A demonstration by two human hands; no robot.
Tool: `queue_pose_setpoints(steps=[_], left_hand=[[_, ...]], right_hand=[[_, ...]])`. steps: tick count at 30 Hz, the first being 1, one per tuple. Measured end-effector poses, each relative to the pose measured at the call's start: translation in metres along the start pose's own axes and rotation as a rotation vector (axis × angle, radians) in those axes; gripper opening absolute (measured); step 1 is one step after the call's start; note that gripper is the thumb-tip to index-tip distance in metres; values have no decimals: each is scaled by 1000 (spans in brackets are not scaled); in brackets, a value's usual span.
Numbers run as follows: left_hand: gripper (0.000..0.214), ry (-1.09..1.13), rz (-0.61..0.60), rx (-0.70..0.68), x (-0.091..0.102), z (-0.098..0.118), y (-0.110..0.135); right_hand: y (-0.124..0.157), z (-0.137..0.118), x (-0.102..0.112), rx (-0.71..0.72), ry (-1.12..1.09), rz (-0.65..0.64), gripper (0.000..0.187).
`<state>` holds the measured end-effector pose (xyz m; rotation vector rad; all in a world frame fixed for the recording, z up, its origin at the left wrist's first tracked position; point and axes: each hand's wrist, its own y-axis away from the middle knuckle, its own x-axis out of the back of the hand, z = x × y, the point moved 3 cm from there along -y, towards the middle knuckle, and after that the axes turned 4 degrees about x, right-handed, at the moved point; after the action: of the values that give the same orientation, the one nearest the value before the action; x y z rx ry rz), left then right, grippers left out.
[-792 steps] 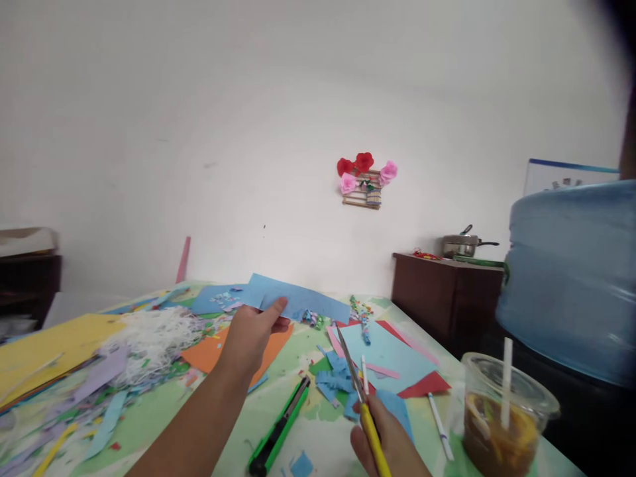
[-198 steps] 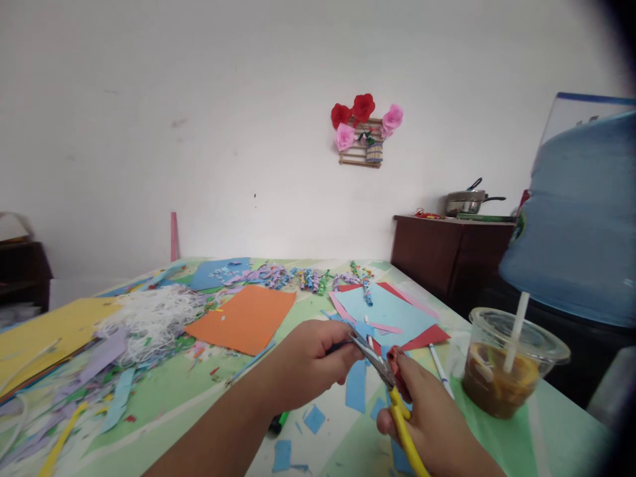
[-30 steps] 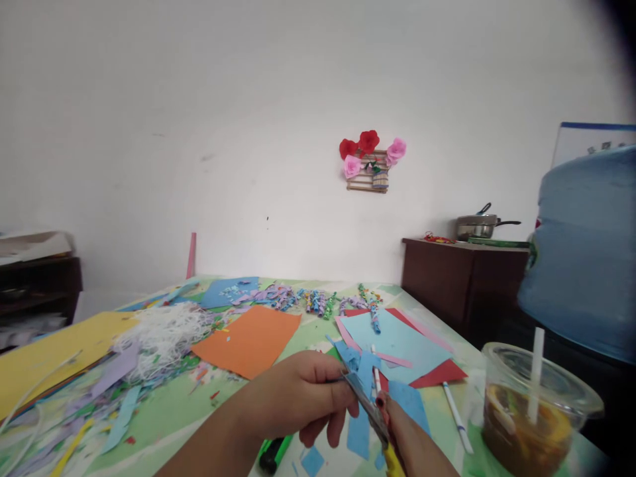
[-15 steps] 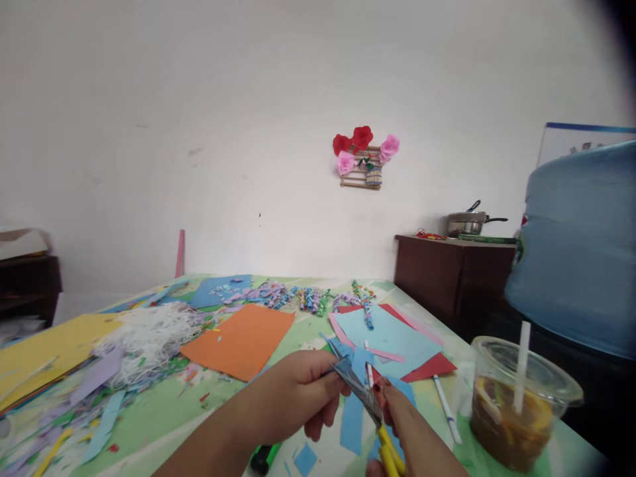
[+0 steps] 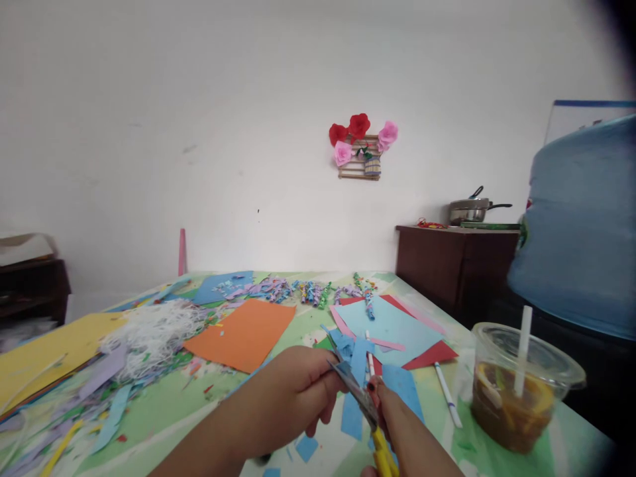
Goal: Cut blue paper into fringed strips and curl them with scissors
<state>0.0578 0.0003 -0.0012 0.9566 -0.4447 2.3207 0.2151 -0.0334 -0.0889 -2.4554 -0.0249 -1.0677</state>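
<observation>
My left hand (image 5: 293, 394) is closed in a pinch on a small blue paper strip (image 5: 354, 397) that hangs down in front of me. My right hand (image 5: 405, 434) grips yellow-handled scissors (image 5: 365, 407), whose blades angle up to the left and meet the strip beside my left fingers. Both hands hover low over the green table (image 5: 163, 414). Blue paper scraps (image 5: 307, 448) lie on the table below them.
An orange sheet (image 5: 243, 333), light blue and red sheets (image 5: 390, 328), a white shred pile (image 5: 156, 331), a yellow sheet (image 5: 40, 354) and rolled paper curls (image 5: 308, 291) cover the table. A plastic drink cup with straw (image 5: 519, 384) stands at right, beside a white pen (image 5: 447, 394). A water jug (image 5: 581, 225) looms right.
The hands have stayed together with the scissors at the blue strip, shifting slightly lower and right. The view has tilted a little; the green cutter near my left wrist is now almost hidden.
</observation>
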Motion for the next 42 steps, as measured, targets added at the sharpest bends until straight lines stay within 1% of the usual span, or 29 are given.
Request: queue_pose_setpoints(steps=[1, 2, 4, 6, 12, 15, 18, 22, 25, 27, 31, 36, 39, 42], left_hand=[[27, 18, -13, 30, -1, -1, 0], [28, 42, -30, 63, -2, -1, 0], [31, 88, -55, 114, -3, -3, 0], [32, 106, -65, 124, -3, -3, 0], [17, 164, -77, 109, -2, -3, 1], [19, 178, -91, 104, -2, -4, 1], [20, 224, -114, 129, -3, -6, 0], [20, 378, -155, 155, -8, -14, -3], [22, 532, -216, 93, -10, -16, -7], [23, 597, -246, 59, -11, -16, -8], [18, 583, -226, 111, -8, -15, -9], [17, 470, -194, 134, -3, -15, -6], [20, 424, -127, 104, 0, -17, -6], [23, 377, -70, 73, 2, -18, -4]], right_hand=[[0, 0, -1, 1, -3, -6, 34], [1, 1, -3, 4, -6, -11, 39], [1, 3, -4, 5, -11, -24, 56], [2, 4, -5, 1, -15, -35, 66], [1, -2, -3, 4, -44, -132, 67], [1, -7, -1, -31, -25, -118, 64], [1, -10, 1, -77, 14, -101, 62], [-1, -15, 4, -113, -5, -61, 53], [-2, -18, 5, -94, -56, -43, 44], [-2, -18, 4, -106, -86, -29, 39], [-1, -15, 1, -156, -73, -5, 30], [-3, -15, 5, -152, -21, 9, 30], [-5, -21, 10, -110, -34, -9, 36], [-5, -27, 11, -82, -113, -47, 46]])
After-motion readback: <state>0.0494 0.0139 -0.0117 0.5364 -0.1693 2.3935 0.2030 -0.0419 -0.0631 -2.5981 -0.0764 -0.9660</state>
